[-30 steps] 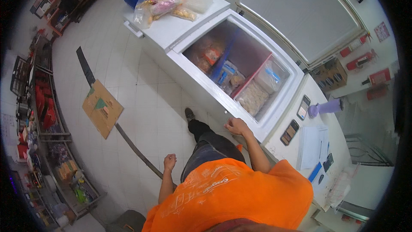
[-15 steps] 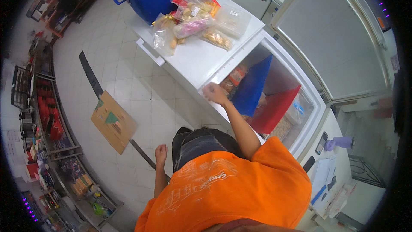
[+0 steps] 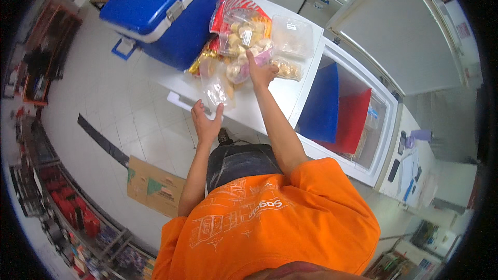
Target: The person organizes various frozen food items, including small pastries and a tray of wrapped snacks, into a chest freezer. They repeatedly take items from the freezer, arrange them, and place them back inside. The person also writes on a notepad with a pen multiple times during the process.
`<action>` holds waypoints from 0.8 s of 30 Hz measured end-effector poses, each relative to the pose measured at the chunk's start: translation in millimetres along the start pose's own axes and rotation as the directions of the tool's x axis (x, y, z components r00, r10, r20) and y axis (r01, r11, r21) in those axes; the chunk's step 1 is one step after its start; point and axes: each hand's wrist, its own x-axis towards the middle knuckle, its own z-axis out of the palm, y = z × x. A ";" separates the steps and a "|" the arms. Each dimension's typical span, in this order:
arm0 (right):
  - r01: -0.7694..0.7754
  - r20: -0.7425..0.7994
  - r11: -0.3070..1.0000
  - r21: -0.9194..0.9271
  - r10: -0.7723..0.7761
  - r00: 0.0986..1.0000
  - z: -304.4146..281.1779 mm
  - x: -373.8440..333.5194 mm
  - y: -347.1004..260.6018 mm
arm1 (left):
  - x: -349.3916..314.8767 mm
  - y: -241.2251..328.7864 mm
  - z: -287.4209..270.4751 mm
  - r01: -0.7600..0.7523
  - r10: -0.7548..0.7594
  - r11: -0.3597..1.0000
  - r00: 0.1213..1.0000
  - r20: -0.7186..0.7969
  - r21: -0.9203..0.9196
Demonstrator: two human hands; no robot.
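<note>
Several plastic food packs lie heaped on the white freezer top (image 3: 282,98). My right hand (image 3: 263,74) is at the near side of the heap, one finger stretched along a clear bag of pale round pieces (image 3: 241,39). Its fingers are apart, and a small clear pack of pale pieces (image 3: 288,68) lies just right of them. My left hand (image 3: 207,122) is open at the near edge, thumb and fingers spread. It is closest to a mostly clear plastic bag (image 3: 213,85) that hangs toward that edge; contact is unclear. A red-and-white bag (image 3: 228,8) sits behind.
A blue cooler box (image 3: 155,13) stands left of the heap, and a clear plastic tub (image 3: 293,36) to its right. The chest freezer's open part holds a blue panel (image 3: 320,101) and a red panel (image 3: 354,119). Flattened cardboard (image 3: 155,184) lies on the floor.
My right hand has left the freezer's edge and reached the food packs. My left hand has risen from beside my body to the near bag. My view has shifted toward the cooler.
</note>
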 end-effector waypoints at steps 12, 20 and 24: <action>0.079 -0.193 0.996 -0.045 -0.086 0.977 57.2 -44.9 -10.7 | 54.6 -19.9 17.8 -0.086 0.071 0.996 0.929 0.364 0.025; -0.073 0.305 0.727 0.683 -0.194 0.932 -7.0 -17.1 41.7 | 64.6 -40.9 13.1 -0.155 0.150 0.988 0.915 0.376 -0.018; -0.263 0.534 0.659 0.705 -0.248 0.809 -83.4 -37.3 91.7 | 51.7 -9.8 -2.3 -0.328 0.300 0.939 0.927 0.223 0.100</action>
